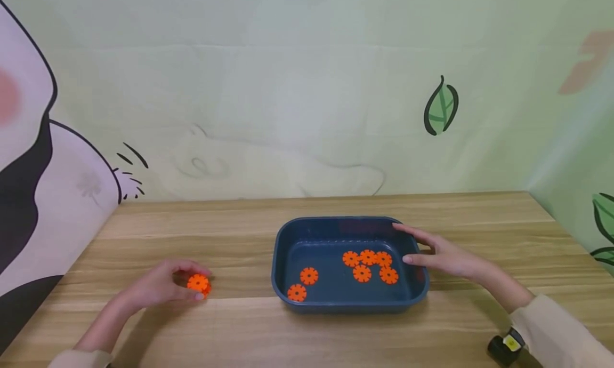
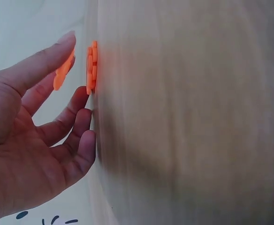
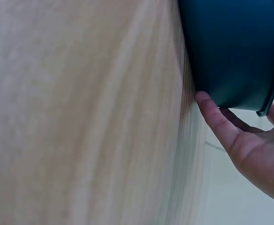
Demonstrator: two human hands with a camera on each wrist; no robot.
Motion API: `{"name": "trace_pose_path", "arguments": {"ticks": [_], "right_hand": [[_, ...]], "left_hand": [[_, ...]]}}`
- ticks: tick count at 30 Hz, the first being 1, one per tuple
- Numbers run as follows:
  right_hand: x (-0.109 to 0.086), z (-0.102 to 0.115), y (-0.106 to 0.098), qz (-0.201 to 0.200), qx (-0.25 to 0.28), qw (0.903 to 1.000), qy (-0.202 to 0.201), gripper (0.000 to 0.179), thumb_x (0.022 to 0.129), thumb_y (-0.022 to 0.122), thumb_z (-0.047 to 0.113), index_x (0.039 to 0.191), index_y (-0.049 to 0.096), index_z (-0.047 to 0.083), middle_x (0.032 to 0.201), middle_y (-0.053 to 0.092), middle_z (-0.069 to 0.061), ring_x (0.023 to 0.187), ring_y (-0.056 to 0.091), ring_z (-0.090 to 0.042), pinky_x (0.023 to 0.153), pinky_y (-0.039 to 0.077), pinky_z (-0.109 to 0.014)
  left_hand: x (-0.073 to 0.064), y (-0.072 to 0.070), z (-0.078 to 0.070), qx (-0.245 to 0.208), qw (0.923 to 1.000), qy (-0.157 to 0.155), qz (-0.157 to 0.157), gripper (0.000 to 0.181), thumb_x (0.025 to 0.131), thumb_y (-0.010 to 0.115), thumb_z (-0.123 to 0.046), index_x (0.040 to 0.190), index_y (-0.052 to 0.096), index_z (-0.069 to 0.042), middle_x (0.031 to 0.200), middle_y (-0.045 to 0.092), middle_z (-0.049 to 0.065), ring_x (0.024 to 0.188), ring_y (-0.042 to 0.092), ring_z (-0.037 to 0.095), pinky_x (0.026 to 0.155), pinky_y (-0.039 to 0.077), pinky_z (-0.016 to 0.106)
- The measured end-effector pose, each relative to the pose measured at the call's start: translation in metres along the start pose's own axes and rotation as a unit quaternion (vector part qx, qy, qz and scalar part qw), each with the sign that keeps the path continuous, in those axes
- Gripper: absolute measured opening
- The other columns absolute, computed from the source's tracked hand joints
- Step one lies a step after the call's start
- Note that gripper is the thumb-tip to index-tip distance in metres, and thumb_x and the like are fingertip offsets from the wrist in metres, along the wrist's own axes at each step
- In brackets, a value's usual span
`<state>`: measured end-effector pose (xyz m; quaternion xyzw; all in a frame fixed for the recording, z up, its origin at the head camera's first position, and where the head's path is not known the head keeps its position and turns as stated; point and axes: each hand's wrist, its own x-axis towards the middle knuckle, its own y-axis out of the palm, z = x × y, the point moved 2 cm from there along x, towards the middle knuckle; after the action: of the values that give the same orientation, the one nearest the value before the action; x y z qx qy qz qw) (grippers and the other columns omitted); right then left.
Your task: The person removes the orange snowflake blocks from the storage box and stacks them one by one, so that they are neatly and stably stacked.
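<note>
a person's left hand [image 1: 160, 284] pinches an orange disc [image 2: 63, 73] between thumb and finger, near stacked discs [image 2: 92, 68] on a wooden table [image 1: 230, 328]; the right hand [image 1: 446, 256], fingers spread, grips the right end of a blue tray [image 1: 352, 307] containing seven orange discs [image 1: 362, 273].

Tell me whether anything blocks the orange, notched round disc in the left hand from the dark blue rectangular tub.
Nothing visible stands between the held disc and the tub across the wood-grain tabletop; only the tub's left wall would likely need clearing. The right hand is at the tub's opposite end.
</note>
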<state>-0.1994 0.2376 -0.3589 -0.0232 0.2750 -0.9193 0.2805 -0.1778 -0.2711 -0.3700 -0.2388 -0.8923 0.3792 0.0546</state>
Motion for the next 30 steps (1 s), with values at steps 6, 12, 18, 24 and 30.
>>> {"name": "trace_pose_path", "arguments": {"ticks": [6, 12, 18, 24, 30], "right_hand": [[-0.001, 0.001, 0.000, 0.002, 0.002, 1.0000, -0.002, 0.066, 0.090, 0.057, 0.022, 0.145, 0.023, 0.011, 0.147, 0.011, -0.027, 0.130, 0.010, -0.052, 0.096, 0.026, -0.063], [-0.001, 0.001, 0.000, 0.004, 0.006, 1.0000, -0.002, 0.066, 0.090, 0.057, 0.022, 0.145, 0.022, 0.011, 0.147, 0.011, -0.027, 0.129, 0.010, -0.053, 0.096, 0.026, -0.063], [0.002, -0.003, 0.000, 0.002, 0.002, 1.0000, 0.007, 0.066, 0.090, 0.057, 0.024, 0.145, 0.023, 0.013, 0.147, 0.012, -0.026, 0.130, 0.010, -0.051, 0.097, 0.025, -0.063], [0.002, -0.004, 0.000, 0.000, 0.005, 1.0000, 0.008, 0.066, 0.090, 0.057, 0.025, 0.144, 0.023, 0.012, 0.147, 0.012, -0.027, 0.130, 0.011, -0.051, 0.096, 0.025, -0.063], [0.001, -0.003, 0.000, 0.001, 0.005, 1.0000, 0.006, 0.066, 0.090, 0.057, 0.023, 0.145, 0.023, 0.012, 0.147, 0.012, -0.027, 0.129, 0.011, -0.052, 0.096, 0.025, -0.064]], "left_hand": [[0.001, 0.002, 0.001, -0.004, 0.9999, 0.008, 0.006, 0.042, 0.070, 0.078, -0.026, 0.105, 0.066, -0.006, 0.096, 0.064, 0.002, 0.081, 0.052, 0.006, 0.071, 0.044, 0.021], [0.001, 0.004, 0.002, -0.020, 0.9993, 0.029, 0.009, 0.043, 0.070, 0.078, -0.023, 0.104, 0.064, -0.001, 0.095, 0.065, 0.004, 0.083, 0.056, 0.006, 0.075, 0.047, 0.022], [0.001, 0.003, 0.001, -0.017, 0.9997, 0.018, 0.001, 0.045, 0.070, 0.078, -0.024, 0.106, 0.064, -0.002, 0.098, 0.065, 0.006, 0.088, 0.058, 0.011, 0.077, 0.047, 0.023], [-0.001, 0.001, -0.010, -0.018, 0.9984, -0.026, -0.047, 0.050, 0.072, 0.076, -0.025, 0.114, 0.060, -0.003, 0.114, 0.061, 0.013, 0.104, 0.055, 0.031, 0.083, 0.047, 0.036], [0.003, 0.009, -0.036, -0.069, 0.9929, -0.008, -0.097, 0.049, 0.074, 0.075, -0.021, 0.114, 0.059, 0.002, 0.112, 0.059, 0.018, 0.103, 0.054, 0.031, 0.082, 0.049, 0.032]]}}
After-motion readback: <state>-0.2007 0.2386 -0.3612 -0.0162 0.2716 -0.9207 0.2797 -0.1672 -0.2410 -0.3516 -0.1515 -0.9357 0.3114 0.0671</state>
